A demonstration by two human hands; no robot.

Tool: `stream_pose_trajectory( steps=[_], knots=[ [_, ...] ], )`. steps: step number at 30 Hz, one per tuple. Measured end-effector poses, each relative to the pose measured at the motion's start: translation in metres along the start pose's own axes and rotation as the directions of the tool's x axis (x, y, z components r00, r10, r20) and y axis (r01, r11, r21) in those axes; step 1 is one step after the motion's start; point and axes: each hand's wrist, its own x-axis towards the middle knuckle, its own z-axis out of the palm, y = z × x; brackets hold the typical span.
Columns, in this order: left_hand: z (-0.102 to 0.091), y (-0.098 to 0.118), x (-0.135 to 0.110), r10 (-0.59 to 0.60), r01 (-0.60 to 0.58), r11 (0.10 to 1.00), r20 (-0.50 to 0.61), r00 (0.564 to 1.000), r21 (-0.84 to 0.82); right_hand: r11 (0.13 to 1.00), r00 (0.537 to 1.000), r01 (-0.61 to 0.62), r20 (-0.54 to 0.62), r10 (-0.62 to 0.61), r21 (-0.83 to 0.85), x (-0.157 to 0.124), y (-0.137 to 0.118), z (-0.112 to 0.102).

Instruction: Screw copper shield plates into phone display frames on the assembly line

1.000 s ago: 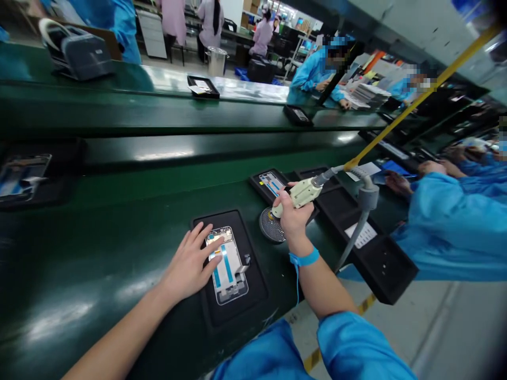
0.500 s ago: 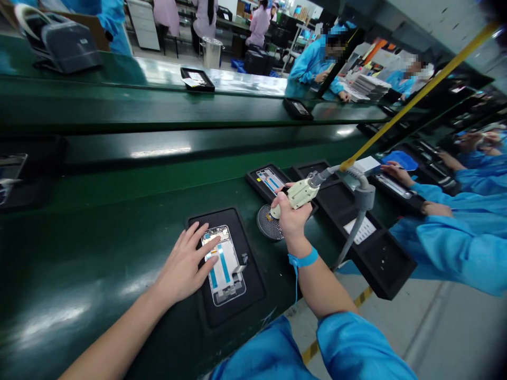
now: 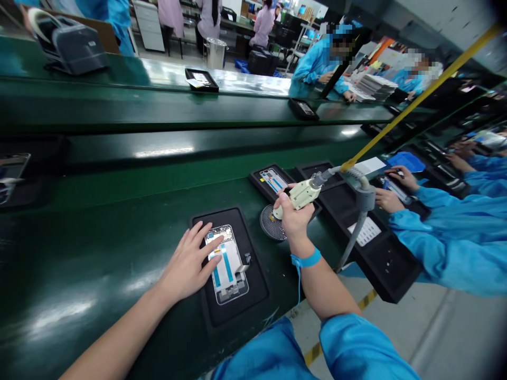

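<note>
My left hand point(image 3: 190, 262) lies with fingers spread over the upper left part of an opened phone point(image 3: 229, 264), its fingertips at the circuit board end. The phone, with blue strips on its silvery inside, rests in a black foam tray point(image 3: 253, 287). In my right hand point(image 3: 296, 216) is a cream-coloured electric screwdriver point(image 3: 306, 193), fingers wrapped round its body. Its front end points down at a round, dark, perforated dish point(image 3: 271, 228) to the right of the tray. A blue band circles my right wrist.
Behind the dish sits another black tray point(image 3: 257, 182) with an opened phone. A long compartmented black tray point(image 3: 396, 269) holds a white perforated block point(image 3: 364, 231). A yellow strap point(image 3: 396, 117) and grey hose point(image 3: 356, 232) meet near the screwdriver. A co-worker's hands point(image 3: 390, 200) work at the right.
The view has shifted slightly, moving everything a little rightward. My hands keep their places on the phone and the screwdriver. The co-worker's nearer hand has moved up to a phone at the right.
</note>
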Motion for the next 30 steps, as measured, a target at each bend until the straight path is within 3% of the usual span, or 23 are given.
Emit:
stream_pose_trajectory(
  steps=[6,12,16,21,30],
  knots=[
    [0.001,0.001,0.001,0.002,-0.002,1.0,0.002,1.0,-0.019,0.999,0.998,0.016,-0.056,-0.015,0.028,0.002,-0.004,0.001],
    [0.007,0.014,0.006,0.021,-0.023,0.998,-0.032,0.999,-0.064,0.969,0.993,0.094,-0.092,-0.075,0.227,-0.003,-0.047,0.016],
    [0.008,0.022,0.004,0.01,-0.013,0.995,-0.037,0.999,-0.099,0.926,0.993,0.063,0.068,-0.095,0.373,-0.024,-0.069,0.048],
    [0.007,0.026,0.001,-0.014,0.009,0.993,-0.037,0.999,-0.119,0.917,0.955,-0.106,0.296,-0.014,0.385,-0.057,-0.065,0.084],
    [0.008,0.027,0.003,-0.006,-0.003,0.987,-0.056,0.998,-0.161,0.925,0.928,-0.152,0.373,0.012,0.348,-0.071,-0.056,0.095]
  ],
)
